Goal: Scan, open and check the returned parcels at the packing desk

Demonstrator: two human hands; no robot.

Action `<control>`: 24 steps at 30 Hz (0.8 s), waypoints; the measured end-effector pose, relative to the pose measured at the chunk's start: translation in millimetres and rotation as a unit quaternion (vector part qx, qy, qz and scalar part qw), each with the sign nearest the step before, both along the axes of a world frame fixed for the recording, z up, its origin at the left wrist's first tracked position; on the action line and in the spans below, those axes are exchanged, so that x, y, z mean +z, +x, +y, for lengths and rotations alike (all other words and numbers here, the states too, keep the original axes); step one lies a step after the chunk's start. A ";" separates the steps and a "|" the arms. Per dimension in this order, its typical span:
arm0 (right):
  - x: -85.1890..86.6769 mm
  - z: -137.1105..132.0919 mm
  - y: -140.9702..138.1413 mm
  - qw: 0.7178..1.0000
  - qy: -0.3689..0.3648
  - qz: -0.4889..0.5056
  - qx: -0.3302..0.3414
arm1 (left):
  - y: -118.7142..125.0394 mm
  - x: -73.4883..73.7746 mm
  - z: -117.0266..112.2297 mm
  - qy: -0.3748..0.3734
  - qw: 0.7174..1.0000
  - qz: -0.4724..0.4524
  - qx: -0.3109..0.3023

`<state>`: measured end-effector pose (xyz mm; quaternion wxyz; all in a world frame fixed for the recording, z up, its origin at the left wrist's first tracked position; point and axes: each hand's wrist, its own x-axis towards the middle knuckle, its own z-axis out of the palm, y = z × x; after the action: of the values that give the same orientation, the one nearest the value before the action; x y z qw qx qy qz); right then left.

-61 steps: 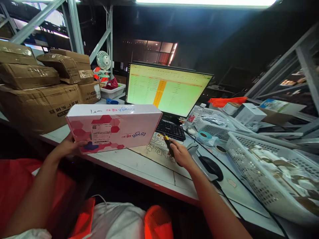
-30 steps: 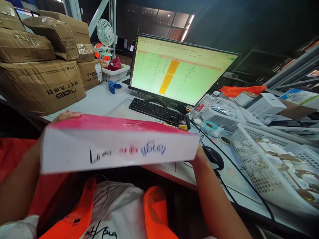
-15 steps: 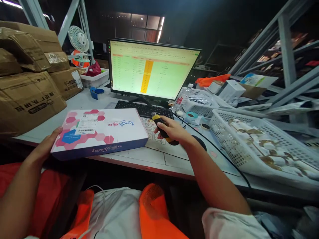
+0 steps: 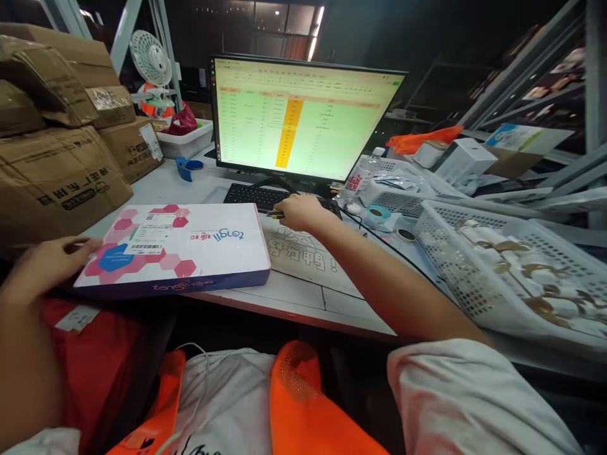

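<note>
A flat white box (image 4: 227, 243) with pink hexagons, a blue patch and a paper label lies at the desk's front edge, its left part jutting past the edge. My left hand (image 4: 47, 262) is at the left end of this box, fingers curled against its side. Over the front of the black keyboard (image 4: 251, 196), my right hand (image 4: 301, 212) is closed around a yellow-and-black utility knife (image 4: 275, 215). Only a small end of the knife shows; my hand covers the rest. Beneath that hand lies a printed desk mat (image 4: 303, 259).
A lit monitor (image 4: 303, 120) stands behind the keyboard. Cardboard boxes (image 4: 61, 164) are stacked at left. On the right are a white basket (image 4: 446, 265) of small parts, a bottle (image 4: 365, 174) and a tape roll (image 4: 379, 213). A cable runs along the desk.
My right hand has moved forward and left to the keyboard with the utility knife, turning it mostly out of sight. The box and my left hand have shifted slightly left.
</note>
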<state>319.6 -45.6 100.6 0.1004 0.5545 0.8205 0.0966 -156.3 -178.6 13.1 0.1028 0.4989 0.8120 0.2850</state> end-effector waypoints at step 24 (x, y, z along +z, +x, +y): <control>-27.0 -67.6 -66.7 0.990 -0.002 0.037 0.133 | 94.9 -37.4 -29.7 0.104 0.952 0.191 -0.217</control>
<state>252.9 -113.2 73.6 0.0570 0.4432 0.8904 0.0869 -61.4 -208.3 -24.3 -0.0473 0.7161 0.6545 0.2378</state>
